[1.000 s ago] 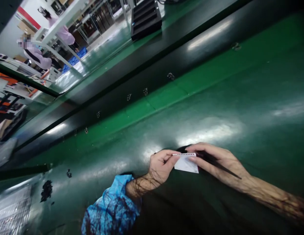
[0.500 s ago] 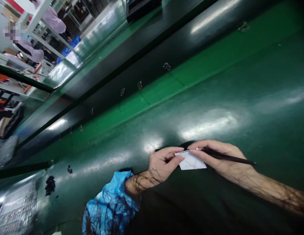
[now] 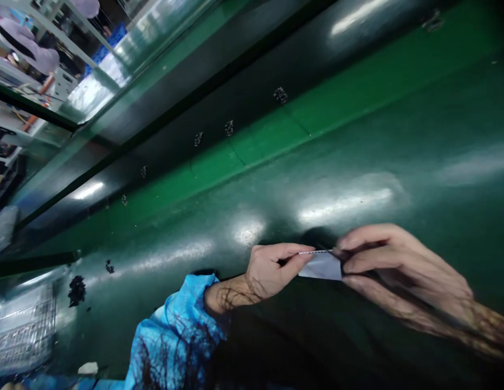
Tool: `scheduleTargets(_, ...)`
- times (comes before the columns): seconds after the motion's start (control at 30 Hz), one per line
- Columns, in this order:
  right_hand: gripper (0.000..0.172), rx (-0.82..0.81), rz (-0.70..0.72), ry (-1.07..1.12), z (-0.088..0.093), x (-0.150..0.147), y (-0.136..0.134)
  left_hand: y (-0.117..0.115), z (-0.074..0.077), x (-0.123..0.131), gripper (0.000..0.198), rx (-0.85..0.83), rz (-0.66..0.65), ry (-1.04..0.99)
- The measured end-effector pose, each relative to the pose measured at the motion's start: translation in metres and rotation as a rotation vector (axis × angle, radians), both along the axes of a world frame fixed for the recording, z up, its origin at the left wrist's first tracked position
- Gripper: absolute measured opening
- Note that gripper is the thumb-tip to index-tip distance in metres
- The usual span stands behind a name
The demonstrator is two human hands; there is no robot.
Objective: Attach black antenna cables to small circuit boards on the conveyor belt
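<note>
My left hand (image 3: 272, 271), in a blue sleeve, pinches the left edge of a small white paper piece (image 3: 322, 265) between thumb and forefinger. My right hand (image 3: 390, 260) is closed at the paper's right edge. It is smeared by motion. A thin dark tool lay in it a moment ago; in this blurred frame I cannot make the tool out. Both hands hover low over a glossy dark green belt (image 3: 357, 162).
A black strip with several small fittings (image 3: 230, 128) runs diagonally beyond the green belt. A clear tray (image 3: 24, 330) with small parts lies at the lower left, beside dark specks (image 3: 76, 290). People in pale coats (image 3: 32, 49) work at benches at the far upper left.
The view has tilted and dropped a little. My right hand has turned and blurred, hiding the dark tool. The paper stays pinched in my left hand.
</note>
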State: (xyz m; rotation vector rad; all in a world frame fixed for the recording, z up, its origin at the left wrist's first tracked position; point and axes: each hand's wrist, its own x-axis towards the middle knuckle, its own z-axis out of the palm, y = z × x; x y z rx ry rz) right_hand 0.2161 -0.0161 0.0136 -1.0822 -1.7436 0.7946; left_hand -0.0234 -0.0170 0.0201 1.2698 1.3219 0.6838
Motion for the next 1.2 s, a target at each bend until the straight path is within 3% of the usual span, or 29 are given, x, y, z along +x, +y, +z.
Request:
scheduleTargets(0.03, 0.012, 0.001, 0.042, 0.023, 0.001, -0.002, -0.001, 0.000, 0.000, 0.000, 0.017, 0.007, -0.010, 0.002)
scheduleTargets(0.17, 0.013, 0.072, 0.176, 0.086, -0.003, -0.006, 0.005, -0.001, -0.004, -0.002, 0.020, 0.053, -0.037, 0.021)
scheduleTargets(0.6, 0.018, 0.039, 0.164, 0.121, -0.003, -0.004, 0.005, -0.005, -0.010, -0.003, 0.020, 0.204, -0.066, 0.043)
scheduleTargets(1.2, 0.018, -0.044, 0.122, 0.195, -0.011, -0.008, 0.002, -0.004, -0.009, -0.003, 0.019, 0.117, -0.057, 0.086)
